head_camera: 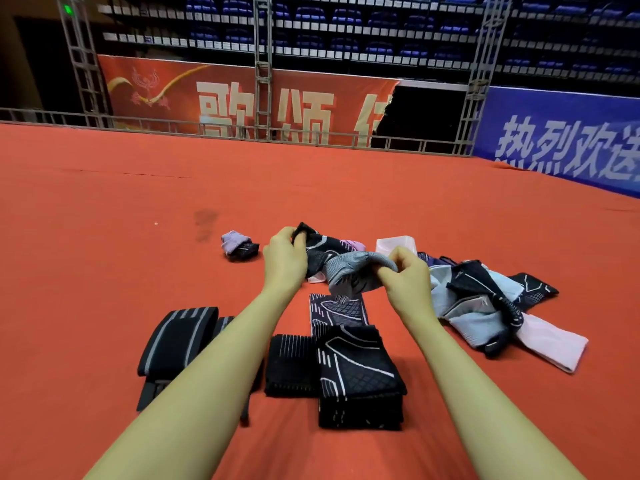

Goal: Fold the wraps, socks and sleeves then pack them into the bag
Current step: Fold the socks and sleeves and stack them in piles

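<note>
While both hands held one black-and-grey sock [332, 265] above the folded stack [360, 372], left hand [284, 259] clamped its dark end, right hand [403, 275] pinched the grey cuff, long axis spanning left-right, unfolded pile [485, 306] nearer the right.

Two bare forearms are seen, no sleeves being worn on them, and the left hand [284, 259] and right hand [408, 277] are ungloved.

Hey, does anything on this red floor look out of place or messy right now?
Yes. A tangled heap of unfolded socks and sleeves sprawls right of the hands, unlike the neat folded stacks nearer the person. A dark stain marks the carpet beyond the small rolled purple sock.
</note>
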A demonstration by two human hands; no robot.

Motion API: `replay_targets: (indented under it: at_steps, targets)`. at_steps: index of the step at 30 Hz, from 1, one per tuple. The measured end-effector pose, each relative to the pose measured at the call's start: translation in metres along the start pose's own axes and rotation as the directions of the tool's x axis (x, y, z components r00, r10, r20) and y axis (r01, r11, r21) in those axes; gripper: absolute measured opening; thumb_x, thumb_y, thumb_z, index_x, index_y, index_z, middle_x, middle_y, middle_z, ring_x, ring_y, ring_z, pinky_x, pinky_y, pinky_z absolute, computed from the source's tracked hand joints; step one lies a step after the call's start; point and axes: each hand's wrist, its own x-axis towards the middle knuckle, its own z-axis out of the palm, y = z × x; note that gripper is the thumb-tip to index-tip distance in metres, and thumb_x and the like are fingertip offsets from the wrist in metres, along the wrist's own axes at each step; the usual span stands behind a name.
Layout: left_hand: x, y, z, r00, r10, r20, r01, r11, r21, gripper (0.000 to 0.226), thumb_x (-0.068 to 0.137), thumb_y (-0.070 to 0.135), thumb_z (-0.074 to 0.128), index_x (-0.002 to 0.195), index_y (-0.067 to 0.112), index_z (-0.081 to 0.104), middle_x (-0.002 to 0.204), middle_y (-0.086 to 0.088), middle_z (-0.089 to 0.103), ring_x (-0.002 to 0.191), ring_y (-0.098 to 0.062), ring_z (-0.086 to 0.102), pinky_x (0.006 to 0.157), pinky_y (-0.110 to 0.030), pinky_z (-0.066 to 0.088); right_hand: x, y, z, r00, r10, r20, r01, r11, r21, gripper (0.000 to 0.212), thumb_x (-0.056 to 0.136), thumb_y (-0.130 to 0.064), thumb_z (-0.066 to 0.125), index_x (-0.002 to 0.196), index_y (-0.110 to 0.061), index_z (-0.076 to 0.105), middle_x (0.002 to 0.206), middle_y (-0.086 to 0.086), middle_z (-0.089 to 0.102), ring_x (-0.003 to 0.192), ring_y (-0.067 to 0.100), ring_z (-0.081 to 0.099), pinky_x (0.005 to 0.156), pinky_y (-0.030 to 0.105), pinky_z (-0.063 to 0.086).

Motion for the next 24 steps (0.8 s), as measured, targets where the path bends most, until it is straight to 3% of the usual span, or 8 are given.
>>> replay_targets:
  at_steps: [3, 6, 8, 10, 14, 17, 20, 24]
  targets:
    - [0.011, 0.003, 0.016, 0.998, -0.005, 0.061, 0.011, 0.994, -0.109, 0.026, 0.094, 0.022, 0.053, 0.119, 0.015, 0.054, 0.085, -0.001, 0.060, 0.094, -0.028, 0.059, 0.078, -0.030, 0.040, 0.020, 0.009, 0.012, 1.000, -0.011, -0.029, 0.013, 0.998, 0.065, 0.007, 0.067, -0.004, 0.051, 0.066, -0.004, 0.044, 0.064, 0.000, 0.043, 0.059, 0.009, 0.038, 0.053, 0.026, 0.032]
    - [0.017, 0.004, 0.033, 0.963, 0.153, 0.220, -0.099, 0.966, -0.238, 0.029, 0.089, 0.028, 0.059, 0.116, 0.029, 0.048, 0.113, -0.003, 0.049, 0.104, -0.009, 0.052, 0.097, -0.032, 0.042, 0.041, 0.019, 0.019, 0.999, -0.039, -0.005, 0.039, 0.993, 0.115, 0.007, 0.064, -0.006, 0.048, 0.065, -0.008, 0.042, 0.059, -0.011, 0.042, 0.058, 0.016, 0.036, 0.051, 0.028, 0.031]
    - [0.017, 0.000, 0.042, 0.920, 0.232, 0.315, -0.173, 0.964, -0.204, 0.025, 0.082, 0.047, 0.056, 0.105, 0.041, 0.054, 0.131, -0.001, 0.036, 0.121, -0.002, 0.040, 0.110, -0.034, 0.031, 0.051, 0.026, 0.020, 0.999, -0.042, -0.015, 0.044, 0.993, 0.111, 0.010, 0.064, -0.008, 0.049, 0.064, -0.011, 0.040, 0.056, -0.005, 0.040, 0.056, 0.016, 0.036, 0.048, 0.028, 0.032]
    - [0.018, -0.007, 0.051, 0.881, 0.252, 0.400, -0.212, 0.967, -0.142, 0.031, 0.073, 0.062, 0.050, 0.102, 0.052, 0.054, 0.146, 0.002, 0.024, 0.140, -0.009, 0.020, 0.116, -0.033, 0.018, 0.059, 0.037, 0.021, 0.998, -0.033, -0.045, 0.037, 0.994, 0.099, 0.007, 0.064, -0.009, 0.049, 0.068, -0.006, 0.044, 0.059, 0.007, 0.043, 0.056, 0.017, 0.040, 0.046, 0.028, 0.036]
    - [0.030, -0.025, 0.067, 0.856, 0.283, 0.433, -0.352, 0.932, 0.088, 0.031, 0.087, 0.036, 0.063, 0.118, 0.038, 0.060, 0.159, 0.002, 0.002, 0.146, -0.018, -0.007, 0.112, -0.030, 0.001, 0.069, 0.056, 0.022, 1.000, -0.001, -0.008, 0.002, 0.979, 0.202, 0.014, 0.070, 0.002, 0.051, 0.084, 0.000, 0.053, 0.070, 0.016, 0.057, 0.062, 0.021, 0.052, 0.045, 0.022, 0.042]
    - [0.037, -0.037, 0.077, 0.883, 0.327, 0.337, -0.389, 0.911, 0.136, 0.025, 0.080, 0.024, 0.072, 0.103, 0.033, 0.067, 0.142, 0.010, 0.029, 0.133, -0.015, 0.019, 0.096, -0.022, 0.015, 0.075, 0.072, 0.021, 0.992, -0.034, 0.122, -0.001, 0.962, 0.273, 0.030, 0.076, 0.017, 0.056, 0.083, -0.012, 0.056, 0.074, -0.003, 0.060, 0.070, 0.018, 0.055, 0.056, 0.016, 0.045]
    - [0.044, -0.048, 0.082, 0.898, 0.343, 0.276, -0.398, 0.900, 0.179, 0.023, 0.072, 0.017, 0.075, 0.086, 0.032, 0.065, 0.104, 0.020, 0.038, 0.101, -0.010, 0.033, 0.073, -0.022, 0.015, 0.077, 0.089, 0.018, 0.954, -0.094, 0.285, 0.013, 0.961, 0.275, 0.038, 0.077, 0.021, 0.055, 0.086, -0.016, 0.054, 0.090, 0.001, 0.063, 0.086, 0.012, 0.062, 0.079, 0.025, 0.051]
    - [0.051, -0.068, 0.088, 0.890, 0.375, 0.261, -0.429, 0.882, 0.194, 0.020, 0.068, 0.015, 0.070, 0.079, 0.028, 0.060, 0.084, 0.015, 0.055, 0.085, -0.010, 0.051, 0.074, -0.029, 0.020, 0.083, 0.102, 0.019, 0.915, -0.124, 0.385, 0.065, 0.984, 0.163, 0.037, 0.080, 0.018, 0.055, 0.088, -0.018, 0.053, 0.094, -0.005, 0.063, 0.091, 0.008, 0.062, 0.078, 0.024, 0.050]
